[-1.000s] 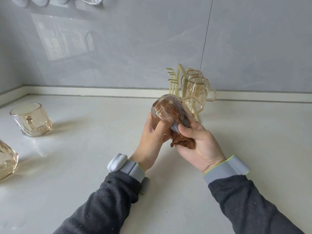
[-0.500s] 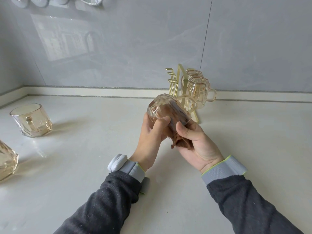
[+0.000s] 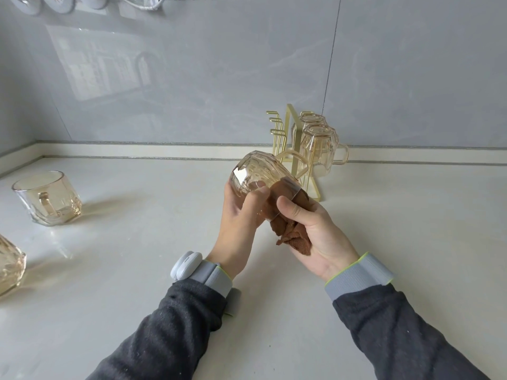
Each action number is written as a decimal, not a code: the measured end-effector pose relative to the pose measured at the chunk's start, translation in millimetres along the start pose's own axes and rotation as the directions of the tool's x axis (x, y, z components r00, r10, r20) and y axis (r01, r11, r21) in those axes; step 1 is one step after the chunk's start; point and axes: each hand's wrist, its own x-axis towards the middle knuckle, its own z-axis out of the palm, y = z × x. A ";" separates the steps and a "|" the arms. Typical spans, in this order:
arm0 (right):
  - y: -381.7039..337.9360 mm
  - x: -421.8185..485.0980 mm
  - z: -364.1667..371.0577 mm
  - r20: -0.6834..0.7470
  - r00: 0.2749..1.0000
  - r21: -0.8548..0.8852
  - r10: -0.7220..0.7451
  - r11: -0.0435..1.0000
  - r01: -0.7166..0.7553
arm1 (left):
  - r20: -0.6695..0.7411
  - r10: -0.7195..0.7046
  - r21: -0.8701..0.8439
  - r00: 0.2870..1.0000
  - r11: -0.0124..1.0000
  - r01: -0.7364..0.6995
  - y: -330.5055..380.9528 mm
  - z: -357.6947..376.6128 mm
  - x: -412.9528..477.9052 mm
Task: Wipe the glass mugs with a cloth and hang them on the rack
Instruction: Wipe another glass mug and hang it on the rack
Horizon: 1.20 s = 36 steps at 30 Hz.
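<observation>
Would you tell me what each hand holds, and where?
Left hand grips the amber glass mug round its body; right hand grips the brown cloth by its bunched tail.

Soft, even daylight, with a window reflection glaring on the glossy wall tile point(image 3: 104, 64). A faint shadow stretches right from the standing mug point(image 3: 48, 198) across the countertop point(image 3: 137, 270). There's a bright highlight on the held mug point(image 3: 247, 176). Edges bow; focus crisp.

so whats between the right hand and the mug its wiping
The cloth: the right hand grips it bunched in its palm, and it runs into the mug's mouth. The thumb lies straight on the glass. Shown in the head view.
</observation>
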 end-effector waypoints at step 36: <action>6.7 -0.2 2.5 0.182 0.980 -0.199 -0.081 0.973 0.117 | 0.052 -0.104 0.027 0.993 0.994 0.103 10.2 2.4 -1.4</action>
